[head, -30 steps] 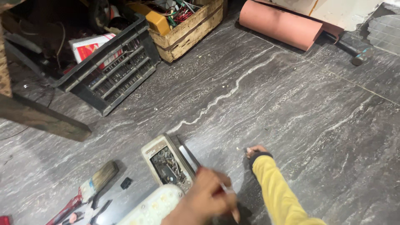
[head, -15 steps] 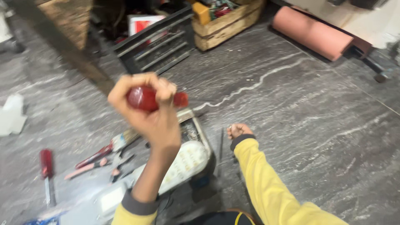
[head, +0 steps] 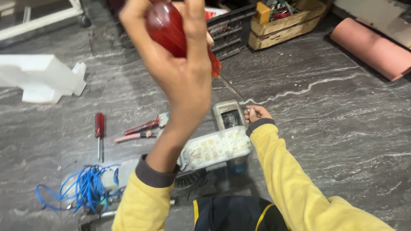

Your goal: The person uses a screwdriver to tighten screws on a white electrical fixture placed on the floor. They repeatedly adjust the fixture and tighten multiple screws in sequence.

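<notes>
Red-handled screwdriver (head: 180,36) clamped in left hand (head: 175,64) at upper centre, shaft slanting down-right toward open casing (head: 229,116); right hand (head: 256,114) closed beside it.

You sit on a grey marble floor (head: 334,128) in a repair workshop, with screwdrivers (head: 99,128), pliers (head: 143,127), blue wire (head: 81,188) and a wooden parts crate (head: 287,25) around you.

I see a glossy red screwdriver handle (head: 169,30), yellow sleeves (head: 291,184) with grey cuffs, a blue wire (head: 81,188) coil near left, and a grey floor (head: 342,128) veined white.
</notes>
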